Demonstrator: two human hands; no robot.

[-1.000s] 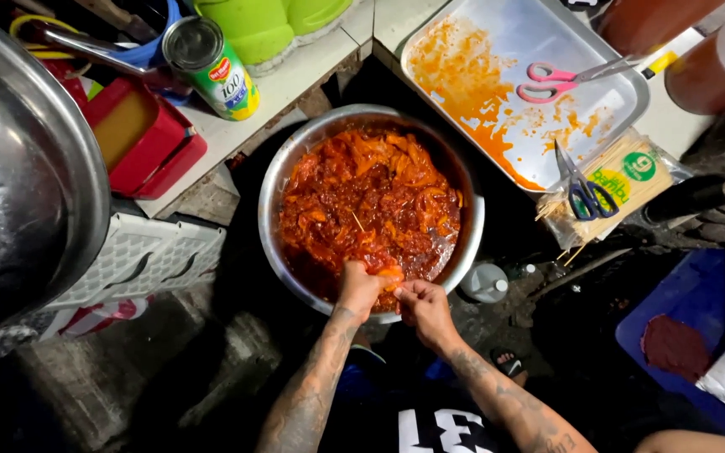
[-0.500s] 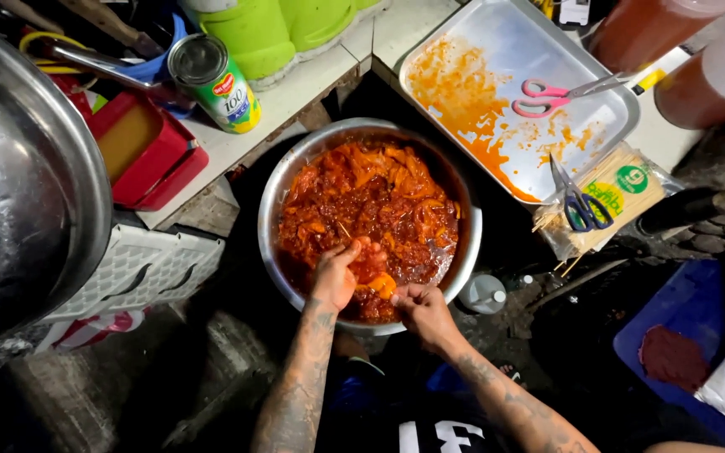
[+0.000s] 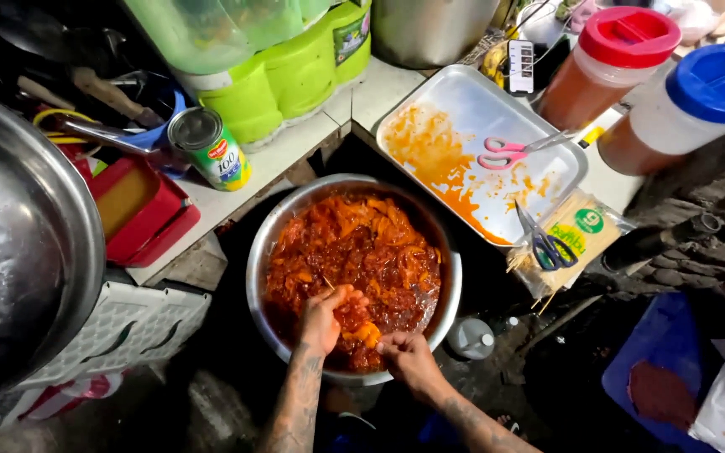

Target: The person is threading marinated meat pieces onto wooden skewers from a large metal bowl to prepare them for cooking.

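Big steel basin (image 3: 10, 252): fills the far-left edge, shiny, only part in view.
Metal bowl (image 3: 451, 289): centre of the scene, low on dark ground, full of marinated meat (image 3: 362, 252) in orange-red sauce.
Metal tray (image 3: 472, 101): right of and beyond the bowl, smeared with orange sauce; pink-handled scissors (image 3: 505, 153) lie on it.
Two jars: red-lidded jar (image 3: 610, 59) and blue-lidded jar (image 3: 685, 105), far right, both holding reddish sauce.
Green containers (image 3: 270, 67): far, above the bowl.
Red box (image 3: 140, 210): left, beside a tin can (image 3: 209, 147).
Skewer packet (image 3: 576, 239): right of the bowl, dark-handled scissors (image 3: 543, 243) on top.
Left hand (image 3: 329, 319): near rim of the bowl, fingers curled closed around a piece of meat.
Right hand (image 3: 404, 356): just beside it at the near rim, fingers pinched on the same orange piece.
Thin skewer (image 3: 329, 285): pokes up by the left hand.
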